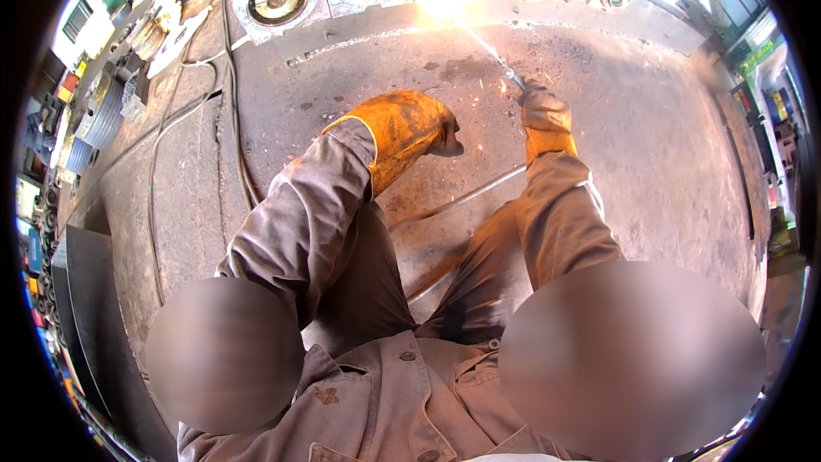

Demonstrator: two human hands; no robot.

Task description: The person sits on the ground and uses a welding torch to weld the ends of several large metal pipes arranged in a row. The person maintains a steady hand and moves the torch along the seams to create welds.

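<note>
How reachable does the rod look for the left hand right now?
Probably yes: the left hand is nearby, and I see no solid thing between it and the rod. Sparks show in that gap, though, and the arc glares at the rod's far end.

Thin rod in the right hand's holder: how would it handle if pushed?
The rod is probably stiff: it juts out straight, without visible sag. It looks light, being so slender beside the right hand. Pushed sideways, it might bend or pivot, since the holder seems to grip only its near end; glare hides the far one.
</note>
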